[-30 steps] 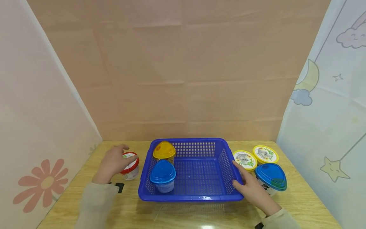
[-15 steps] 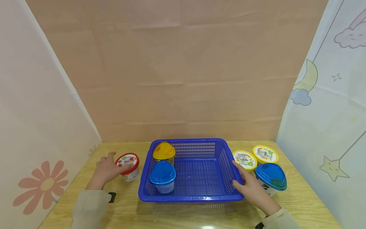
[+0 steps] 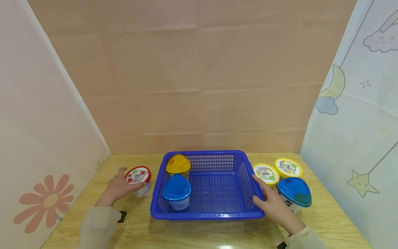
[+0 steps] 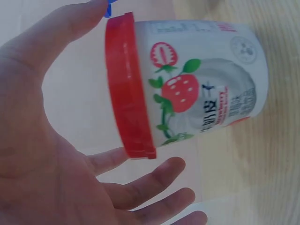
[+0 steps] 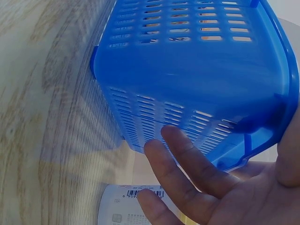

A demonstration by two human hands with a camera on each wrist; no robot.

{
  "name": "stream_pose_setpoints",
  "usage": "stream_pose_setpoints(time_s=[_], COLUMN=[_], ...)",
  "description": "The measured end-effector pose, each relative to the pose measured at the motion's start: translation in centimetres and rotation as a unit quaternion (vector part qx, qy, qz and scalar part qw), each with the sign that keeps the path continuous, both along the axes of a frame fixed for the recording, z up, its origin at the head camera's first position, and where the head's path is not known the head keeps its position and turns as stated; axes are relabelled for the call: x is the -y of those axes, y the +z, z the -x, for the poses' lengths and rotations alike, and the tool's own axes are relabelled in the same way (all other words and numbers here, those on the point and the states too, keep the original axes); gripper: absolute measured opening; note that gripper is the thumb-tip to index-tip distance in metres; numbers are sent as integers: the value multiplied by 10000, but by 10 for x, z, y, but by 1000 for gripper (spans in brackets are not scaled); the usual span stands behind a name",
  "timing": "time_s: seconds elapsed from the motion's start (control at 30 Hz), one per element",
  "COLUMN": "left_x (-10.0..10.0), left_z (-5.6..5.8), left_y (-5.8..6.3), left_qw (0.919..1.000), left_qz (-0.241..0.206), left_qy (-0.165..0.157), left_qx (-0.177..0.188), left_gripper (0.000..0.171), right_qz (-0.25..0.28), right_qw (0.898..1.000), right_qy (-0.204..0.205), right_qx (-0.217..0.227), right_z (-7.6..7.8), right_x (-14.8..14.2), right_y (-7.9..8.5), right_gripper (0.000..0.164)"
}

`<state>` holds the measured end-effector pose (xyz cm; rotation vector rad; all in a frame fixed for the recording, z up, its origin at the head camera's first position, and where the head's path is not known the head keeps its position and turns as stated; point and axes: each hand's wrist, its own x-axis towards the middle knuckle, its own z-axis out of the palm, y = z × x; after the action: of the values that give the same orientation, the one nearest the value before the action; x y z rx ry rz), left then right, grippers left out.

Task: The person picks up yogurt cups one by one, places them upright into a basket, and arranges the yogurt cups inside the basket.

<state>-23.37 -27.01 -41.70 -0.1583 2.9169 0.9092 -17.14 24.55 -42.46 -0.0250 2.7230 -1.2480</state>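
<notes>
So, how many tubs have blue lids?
2: one blue-lidded tub inside the basket, at its near left corner; another blue-lidded tub outside, right of the basket.

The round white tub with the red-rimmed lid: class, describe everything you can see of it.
The round white tub, plastic-looking, tapers to its base and carries strawberry pictures and dark lettering. Its red-rimmed lid, white on top with more strawberries, is on. It appears upright on the wood-grain table, left of the blue slotted plastic basket and apart from it. The left hand is spread around the lid; contact is unclear.
</notes>
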Motion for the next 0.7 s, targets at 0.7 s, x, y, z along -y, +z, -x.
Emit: stream_pose_setpoints(time_s=[0.7], left_x=[0], left_z=[5], left_y=[-17], left_qw=[9971], left_qz=[-727], left_qy=[-36], left_qx=[203], left_gripper=[117], right_qz=[-43], right_qw=[10000], right_qy=[-3], right_qx=[-56], right_z=[-2], right_x=[1], right_y=[0], right_gripper=[74])
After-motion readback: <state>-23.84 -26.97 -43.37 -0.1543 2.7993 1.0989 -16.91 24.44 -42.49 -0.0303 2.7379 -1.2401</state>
